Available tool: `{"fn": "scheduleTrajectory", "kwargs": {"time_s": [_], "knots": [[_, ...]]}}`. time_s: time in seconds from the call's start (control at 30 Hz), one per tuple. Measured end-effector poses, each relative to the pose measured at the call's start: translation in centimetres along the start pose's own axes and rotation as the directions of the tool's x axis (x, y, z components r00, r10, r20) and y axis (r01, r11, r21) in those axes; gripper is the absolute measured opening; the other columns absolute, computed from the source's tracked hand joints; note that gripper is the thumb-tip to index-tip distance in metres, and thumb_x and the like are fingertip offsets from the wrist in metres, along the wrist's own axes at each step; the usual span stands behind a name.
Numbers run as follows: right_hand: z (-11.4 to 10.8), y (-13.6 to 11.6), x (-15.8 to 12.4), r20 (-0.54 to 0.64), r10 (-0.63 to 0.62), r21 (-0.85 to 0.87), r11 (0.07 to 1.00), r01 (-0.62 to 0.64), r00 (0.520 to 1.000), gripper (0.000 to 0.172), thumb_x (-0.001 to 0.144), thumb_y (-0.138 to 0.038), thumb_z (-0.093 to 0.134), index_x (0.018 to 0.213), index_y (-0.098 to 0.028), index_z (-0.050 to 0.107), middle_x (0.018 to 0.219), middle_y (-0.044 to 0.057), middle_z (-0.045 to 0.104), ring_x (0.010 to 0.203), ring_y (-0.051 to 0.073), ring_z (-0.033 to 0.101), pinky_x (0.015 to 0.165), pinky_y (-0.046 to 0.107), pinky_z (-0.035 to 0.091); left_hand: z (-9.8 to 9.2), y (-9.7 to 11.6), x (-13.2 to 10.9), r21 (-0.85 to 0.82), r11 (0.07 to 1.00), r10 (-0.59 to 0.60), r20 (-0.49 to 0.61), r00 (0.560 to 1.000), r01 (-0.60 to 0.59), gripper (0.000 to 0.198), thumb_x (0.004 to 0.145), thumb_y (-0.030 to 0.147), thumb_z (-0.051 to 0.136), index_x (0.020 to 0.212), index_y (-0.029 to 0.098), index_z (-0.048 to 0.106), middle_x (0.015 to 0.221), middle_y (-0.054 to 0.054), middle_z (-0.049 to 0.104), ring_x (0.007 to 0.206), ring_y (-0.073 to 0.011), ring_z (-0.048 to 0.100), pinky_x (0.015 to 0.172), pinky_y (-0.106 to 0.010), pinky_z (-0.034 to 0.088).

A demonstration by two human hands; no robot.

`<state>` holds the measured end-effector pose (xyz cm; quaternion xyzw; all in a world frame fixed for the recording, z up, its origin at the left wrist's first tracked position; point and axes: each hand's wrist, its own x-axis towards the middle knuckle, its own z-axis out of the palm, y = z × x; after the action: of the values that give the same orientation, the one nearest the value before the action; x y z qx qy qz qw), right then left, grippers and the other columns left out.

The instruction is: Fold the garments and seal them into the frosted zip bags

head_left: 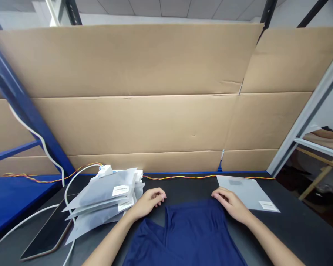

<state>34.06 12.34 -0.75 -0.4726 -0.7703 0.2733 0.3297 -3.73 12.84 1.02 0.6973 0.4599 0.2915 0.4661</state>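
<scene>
At the far left of the frame, a blue steel shelf upright [22,96] slants down past a white cable [61,173]. Below it, a dark tablet [47,231] lies flat on the black desk [299,210]. Just right of the tablet sits a stack of frosted grey zip bags [100,197] with white labels. My left hand [150,203] is just beside that stack, its fingers loosely curled and gripping nothing, close to the upper edge of a navy shirt [185,236]. The shirt lies spread at bottom centre and runs out of the frame. My right hand [227,205] rests on the shirt's top edge, with the fingers curved over the cloth; I can't tell whether they are pinching it. Further right, one flat frosted bag [246,192] with a white label lies on the desk. Behind everything stand large cardboard sheets [133,96], with a red-and-yellow twisted wire [183,177] running along their foot.
</scene>
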Motion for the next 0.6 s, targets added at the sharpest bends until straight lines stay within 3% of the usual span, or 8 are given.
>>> {"fn": "scheduleTrajectory", "kwargs": {"time_s": [0.43, 0.6], "knots": [[-0.65, -0.26, -0.23, 0.082, 0.006, -0.024, 1.0, -0.004, 0.997, 0.034, 0.096, -0.047, 0.048, 0.091, -0.022, 0.071, 0.093, 0.005, 0.067, 0.077, 0.019, 0.059, 0.068, 0.03, 0.045, 0.05, 0.02, 0.04, -0.004, 1.0, -0.004, 0.001, 1.0, 0.004, 0.036, 0.09, 0.052, 0.056, 0.09, 0.017, 0.065, 0.078, -0.001, 0.061, 0.071, -0.0149, 0.057, 0.066, -0.025, 0.046], [-0.74, -0.55, -0.28, 0.074, 0.003, -0.015, 1.0, -0.001, 0.997, 0.031, 0.097, -0.044, 0.047, 0.091, -0.023, 0.07, 0.093, 0.004, 0.066, 0.083, 0.02, 0.06, 0.074, 0.032, 0.045, 0.06, 0.04, 0.01, 0.01, 1.0, 0.0, 0.001, 1.0, 0.0, 0.036, 0.09, 0.052, 0.056, 0.091, 0.017, 0.065, 0.079, -0.001, 0.062, 0.072, -0.0151, 0.056, 0.067, -0.026, 0.046]]}}
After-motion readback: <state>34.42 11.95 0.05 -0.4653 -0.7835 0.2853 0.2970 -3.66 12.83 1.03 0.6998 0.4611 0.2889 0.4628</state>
